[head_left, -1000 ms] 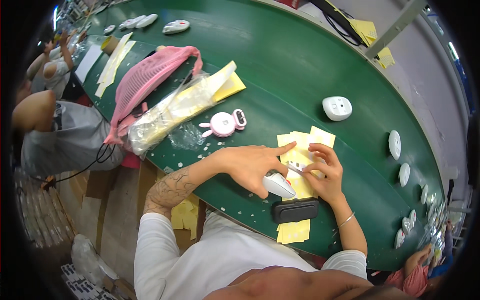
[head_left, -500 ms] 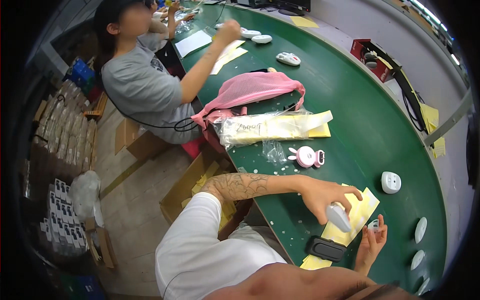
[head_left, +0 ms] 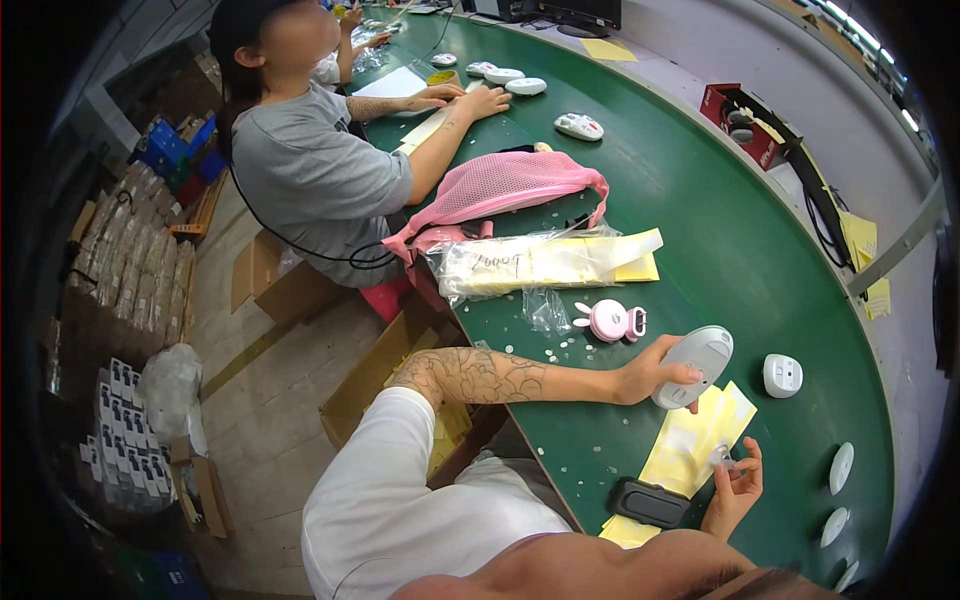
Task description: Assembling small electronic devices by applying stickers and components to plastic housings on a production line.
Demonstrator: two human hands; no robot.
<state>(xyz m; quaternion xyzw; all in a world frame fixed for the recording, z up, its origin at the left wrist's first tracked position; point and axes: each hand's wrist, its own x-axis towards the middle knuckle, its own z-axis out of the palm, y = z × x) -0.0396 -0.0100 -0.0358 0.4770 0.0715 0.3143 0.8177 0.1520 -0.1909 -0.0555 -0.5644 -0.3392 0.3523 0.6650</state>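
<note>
My left hand grips a white computer mouse, its flat underside turned up, above the far end of a yellow paper sheet with pale patches. At the sheet's near right side, my right hand pinches a small translucent piece between thumb and fingers; its exact kind is too small to make out. A black oblong case lies across the sheet's near end. Another white mouse stands on the green table to the right of the held one.
Several white mice line the right side. Farther off lie a pink rabbit-shaped gadget, a plastic-bagged yellow stack and a pink mesh bag. A co-worker in grey sits at the far left. An open carton stands below the table edge.
My left hand has lifted and turned the mouse, moving it away from the sheet. My right hand has shifted slightly left, toward the sheet. The co-worker's raised hand has come down to the table.
</note>
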